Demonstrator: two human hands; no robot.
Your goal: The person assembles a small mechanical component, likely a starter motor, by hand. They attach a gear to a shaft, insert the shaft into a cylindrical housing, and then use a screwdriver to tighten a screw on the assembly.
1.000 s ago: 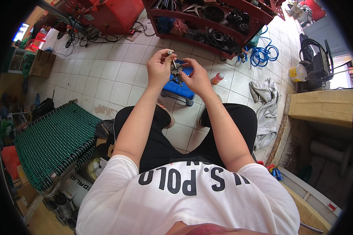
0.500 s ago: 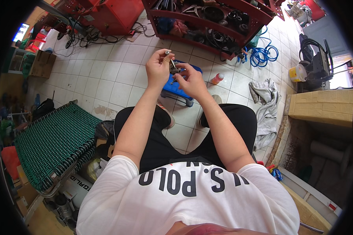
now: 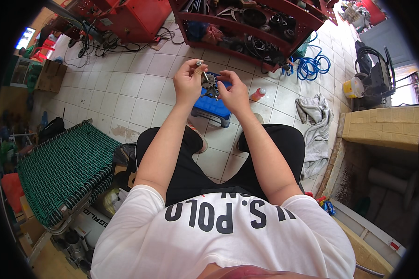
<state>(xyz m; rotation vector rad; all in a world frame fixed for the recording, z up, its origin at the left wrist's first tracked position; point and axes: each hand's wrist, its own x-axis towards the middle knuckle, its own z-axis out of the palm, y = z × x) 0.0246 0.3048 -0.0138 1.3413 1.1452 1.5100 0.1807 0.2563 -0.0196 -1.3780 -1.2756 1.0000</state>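
Between my hands is a small dark metal machine part (image 3: pixel 210 88) with an uneven outline and a thin shaft. My left hand (image 3: pixel 186 83) pinches the shaft, whose pale end (image 3: pixel 199 63) pokes out above the thumb. From the other side, my right hand (image 3: pixel 235 94) grips the part's edge, its thumb against the metal and its fingers curved. Beneath the part stands a low blue plastic stool (image 3: pixel 214 109) in front of my knees. Which faces of the part my fingertips cover is hidden.
A bottle with pinkish-red contents (image 3: pixel 258 94) stands right of the stool. Grey cloth (image 3: pixel 315 123) lies on the tiles (image 3: pixel 142 100). A red shelf cart (image 3: pixel 237 55) holds parts ahead; coiled blue hose (image 3: pixel 312 67) lies beside it. A green woven seat (image 3: pixel 67 169) is at left.
My right hand has shifted slightly right, and its fingers have moved off the front of the metal part. More of the part now shows. My left hand has stayed nearly still.
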